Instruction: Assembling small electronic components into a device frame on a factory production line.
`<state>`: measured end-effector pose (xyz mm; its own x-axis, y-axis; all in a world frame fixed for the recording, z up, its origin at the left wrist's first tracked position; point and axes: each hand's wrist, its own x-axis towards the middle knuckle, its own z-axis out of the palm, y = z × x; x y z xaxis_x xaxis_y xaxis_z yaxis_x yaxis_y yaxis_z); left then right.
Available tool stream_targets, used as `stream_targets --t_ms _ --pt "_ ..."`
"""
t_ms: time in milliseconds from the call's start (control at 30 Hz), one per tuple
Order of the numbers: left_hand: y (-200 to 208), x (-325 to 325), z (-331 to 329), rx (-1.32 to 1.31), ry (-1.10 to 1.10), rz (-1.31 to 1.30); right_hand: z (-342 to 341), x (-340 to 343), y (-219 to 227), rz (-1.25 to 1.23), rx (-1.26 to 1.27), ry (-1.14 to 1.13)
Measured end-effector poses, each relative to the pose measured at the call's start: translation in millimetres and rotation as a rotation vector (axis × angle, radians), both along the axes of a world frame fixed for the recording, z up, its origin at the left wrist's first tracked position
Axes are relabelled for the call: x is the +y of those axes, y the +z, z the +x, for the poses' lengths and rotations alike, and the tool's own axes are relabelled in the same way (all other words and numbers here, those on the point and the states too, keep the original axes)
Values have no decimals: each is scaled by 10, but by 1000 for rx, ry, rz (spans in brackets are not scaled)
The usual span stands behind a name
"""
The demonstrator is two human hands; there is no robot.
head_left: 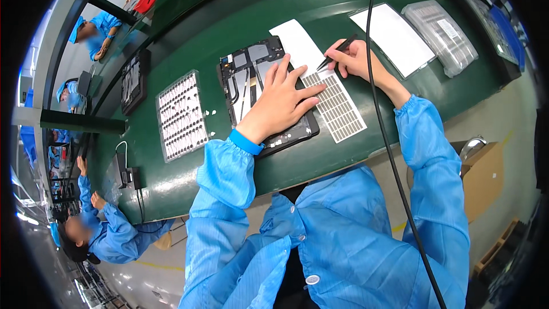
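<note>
Pinching one pair of tweezers (345, 44), the right hand (357, 60) nears one label sheet (343, 111), while the left hand (279, 102), fingers wide, covers one black-framed device (243, 80).

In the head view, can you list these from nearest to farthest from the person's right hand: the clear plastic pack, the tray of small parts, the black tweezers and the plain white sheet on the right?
From the right hand:
1. Black tweezers: held in its fingers.
2. Plain white sheet: just to its right.
3. Clear plastic pack: beyond that sheet.
4. Tray of small parts: far left.
</note>
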<state>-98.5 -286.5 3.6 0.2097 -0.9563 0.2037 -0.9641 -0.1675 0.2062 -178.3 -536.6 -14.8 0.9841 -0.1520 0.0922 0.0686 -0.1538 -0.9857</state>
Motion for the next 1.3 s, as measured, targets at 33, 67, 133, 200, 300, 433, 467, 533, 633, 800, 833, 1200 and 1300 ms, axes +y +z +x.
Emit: stream_targets --t_ms 33,67,133,200,300,433,467,533,633,800,833,1200,1300 --pt "1 2 4 1 1 1 3 4 12 -10 23 -1" --pt "-4 0 -9 4 2 1 -6 8 12 -24 28 2" --pt "4 -24 -23 12 3 5 -23 -1 33 -28 30 2" --pt "3 -14 -27 9 10 8 -15 9 37 -38 33 10" --pt "14 -14 -25 0 11 22 -3 -19 12 -58 32 46" --pt "41 -13 -32 -19 15 65 8 -97 -7 154 -37 -86" --pt "108 20 -2 18 6 95 33 -116 -48 191 -41 -103" --pt "186 120 327 99 91 -65 50 -147 -28 208 -23 -97" --pt "186 377 882 57 381 -294 56 -70 6 176 -47 -114" --pt "30 544 1062 26 349 -220 80 -44 -58 208 -104 -147" --pt "36 612 1009 76 381 -190 80 9 -51 198 -102 -125" --pt "168 1206 592 392 244 -347 946 1289 297 105 -4 64" --pt "40 1262 575 360 209 -350 978 1332 230 75 53 74"
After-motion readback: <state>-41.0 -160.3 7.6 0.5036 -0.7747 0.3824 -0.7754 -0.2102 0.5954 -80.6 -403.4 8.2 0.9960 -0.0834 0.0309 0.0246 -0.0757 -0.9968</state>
